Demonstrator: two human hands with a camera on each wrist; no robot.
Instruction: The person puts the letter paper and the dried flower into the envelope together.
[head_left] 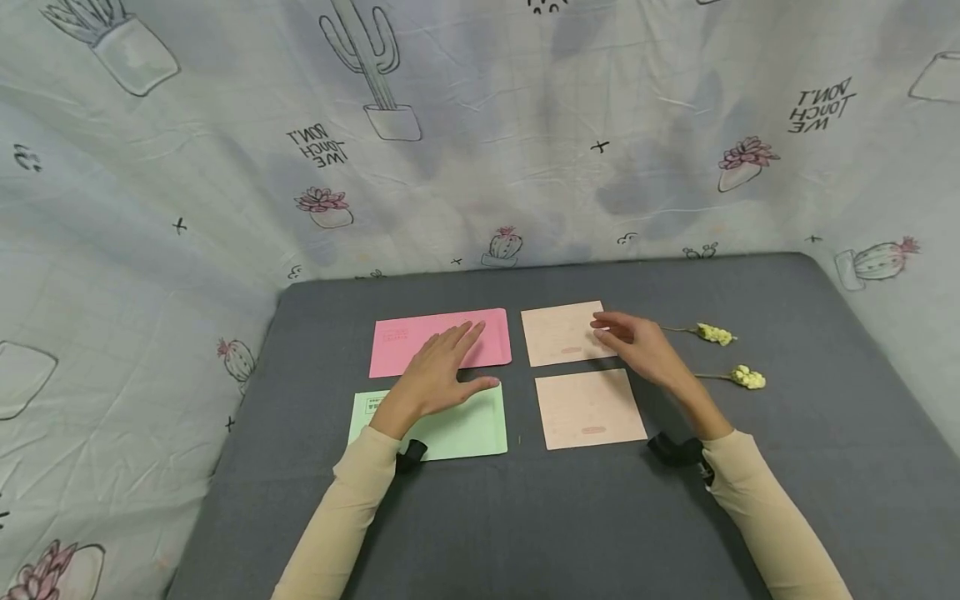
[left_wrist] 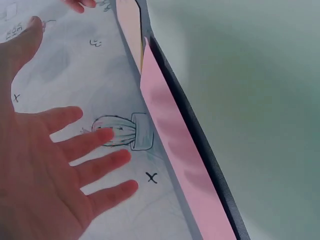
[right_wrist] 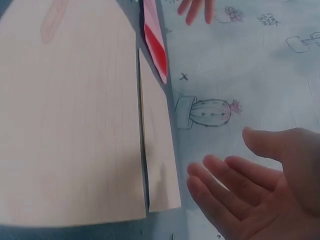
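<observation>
My left hand (head_left: 438, 379) hovers with fingers spread over a pink envelope (head_left: 397, 346) and a light green envelope (head_left: 472, 433) at the left. In the left wrist view its palm (left_wrist: 45, 175) holds nothing. Two peach sheets of paper lie to the right, an upper sheet (head_left: 558, 333) and a lower sheet (head_left: 588, 410). Above the upper sheet's right edge is my right hand (head_left: 645, 348), its fingers loosely bent. Nothing shows between the thumb and fingers of that hand (right_wrist: 250, 190) in the right wrist view.
Two dried yellow flower stems, an upper flower (head_left: 716, 334) and a lower flower (head_left: 747, 377), lie right of the sheets. All rest on a dark grey table (head_left: 585, 517). A pale cloth (head_left: 480, 167) with cactus drawings hangs behind and beside it.
</observation>
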